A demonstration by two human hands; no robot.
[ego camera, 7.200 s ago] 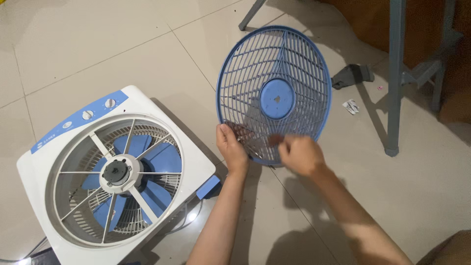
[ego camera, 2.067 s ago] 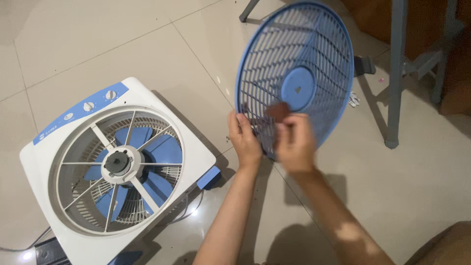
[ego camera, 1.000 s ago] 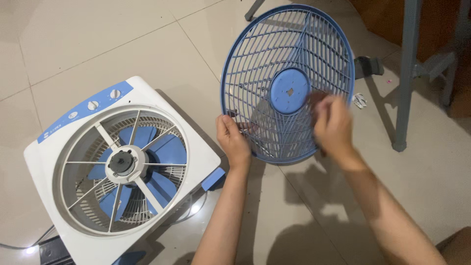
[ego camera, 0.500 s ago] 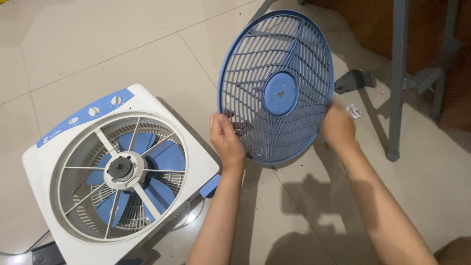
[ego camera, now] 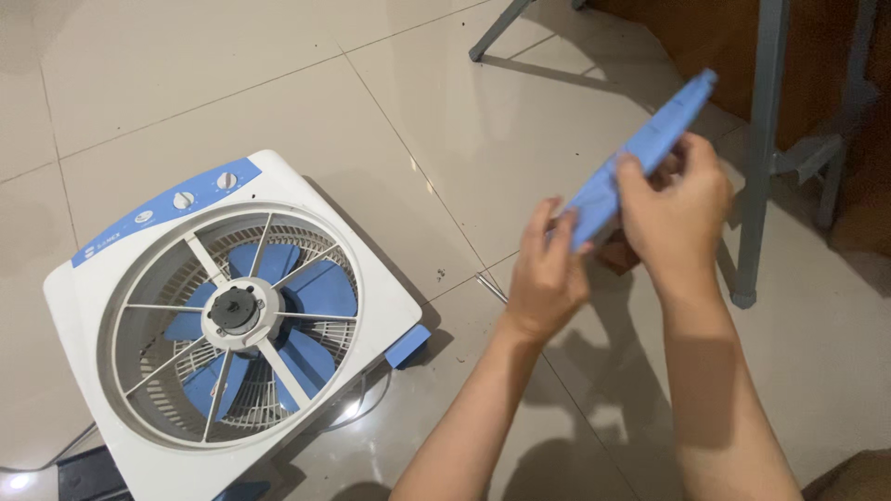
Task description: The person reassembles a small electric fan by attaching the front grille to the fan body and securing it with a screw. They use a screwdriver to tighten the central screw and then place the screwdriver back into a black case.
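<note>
A round blue fan grille (ego camera: 650,139) is held edge-on above the tiled floor, so only its rim shows as a slanted blue bar. My left hand (ego camera: 548,274) grips its lower end from the left. My right hand (ego camera: 676,211) wraps the rim a little higher, with something small and dark reddish tucked below it. To the left lies a white box fan (ego camera: 232,315) face up, its front cover off, showing blue blades, white spokes and a dark hub.
Blue-grey metal legs (ego camera: 754,148) of a stand rise at the right, with another leg (ego camera: 497,28) at the top. A brown cardboard surface (ego camera: 705,37) sits behind them. A black cord and plug block (ego camera: 83,473) lie at the fan's lower left.
The grille has turned from facing me to edge-on. My right hand moved from its right rim onto the edge near my left hand, and both hands rose to the right.
</note>
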